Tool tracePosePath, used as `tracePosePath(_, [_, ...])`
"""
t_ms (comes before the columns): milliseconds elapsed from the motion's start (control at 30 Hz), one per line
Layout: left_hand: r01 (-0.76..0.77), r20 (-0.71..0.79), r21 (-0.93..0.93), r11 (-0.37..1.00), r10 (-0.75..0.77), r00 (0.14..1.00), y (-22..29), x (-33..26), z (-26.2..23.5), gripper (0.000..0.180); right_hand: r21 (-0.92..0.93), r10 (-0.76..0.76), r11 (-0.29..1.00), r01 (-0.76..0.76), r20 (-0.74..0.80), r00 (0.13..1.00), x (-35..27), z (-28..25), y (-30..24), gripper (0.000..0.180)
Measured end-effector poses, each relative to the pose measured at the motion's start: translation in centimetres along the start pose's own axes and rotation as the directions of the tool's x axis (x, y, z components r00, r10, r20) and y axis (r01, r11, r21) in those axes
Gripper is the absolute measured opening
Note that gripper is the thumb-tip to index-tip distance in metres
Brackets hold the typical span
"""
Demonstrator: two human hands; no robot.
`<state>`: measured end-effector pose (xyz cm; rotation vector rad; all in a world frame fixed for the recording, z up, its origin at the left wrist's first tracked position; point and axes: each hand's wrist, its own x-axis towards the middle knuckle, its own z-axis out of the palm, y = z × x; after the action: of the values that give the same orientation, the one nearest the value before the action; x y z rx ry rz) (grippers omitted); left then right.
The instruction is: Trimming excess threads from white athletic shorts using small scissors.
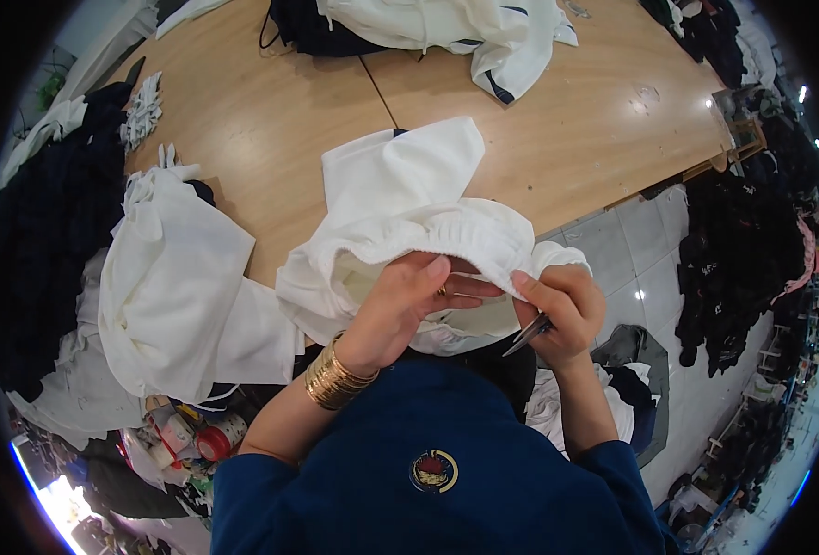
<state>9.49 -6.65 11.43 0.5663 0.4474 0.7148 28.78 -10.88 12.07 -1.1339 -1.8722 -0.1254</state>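
In front of me, white trousers [400, 171] with a gathered elastic waistband lie partly on the table, their waist opening turned toward me. My left hand [428, 289] reaches into that opening. Its fingers are stretched out and a little apart under the band, with the thumb near the band's edge. At the right end of the waistband, my right hand [562, 310] pinches the edge between thumb and fingers. Small metal thread snips [529, 333] stick out from the same hand, blades pointing down and left; their grip is hidden in the palm.
Another white garment [173, 277] hangs over the wooden table's [261, 120] left edge. White and navy clothes [428, 23] lie at the far side. Dark garments are heaped at far left, and a black pile [738, 259] is at right. A grey bin [650, 398] holds cloth.
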Motion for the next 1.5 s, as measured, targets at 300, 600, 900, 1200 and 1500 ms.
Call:
tracePosePath(300, [-0.093,-0.275,-0.008,0.996,0.087,0.957,-0.3,0.3,0.8,0.033,-0.015,0.038,0.999,-0.039,-0.057,0.998,-1.1,-0.1,-0.3,0.032])
tracePosePath(600, [-0.082,-0.193,-0.093,0.992,0.062,0.979,-0.3,-0.2,0.6,0.033,-0.059,-0.008,0.998,0.003,-0.074,0.997,-0.9,-0.7,-0.5,0.032])
tracePosePath(900, [-0.068,-0.142,-0.079,0.995,0.056,0.988,-0.1,-0.6,0.0,0.044,0.288,0.419,0.74,-0.608,0.51,0.751,1.6,-2.3,-1.0,0.023])
tracePosePath(1200, [-0.132,-0.18,-0.107,0.985,0.112,0.977,-0.4,-0.9,0.3,0.041,0.198,0.552,0.755,-0.625,0.321,0.769,1.7,-2.9,-1.9,0.022])
tracePosePath(1500, [-0.17,-0.196,0.106,0.98,0.188,0.962,-0.9,-1.3,0.5,0.051,-0.047,0.372,0.925,-0.376,0.299,0.879,1.9,-1.8,-1.4,0.035])
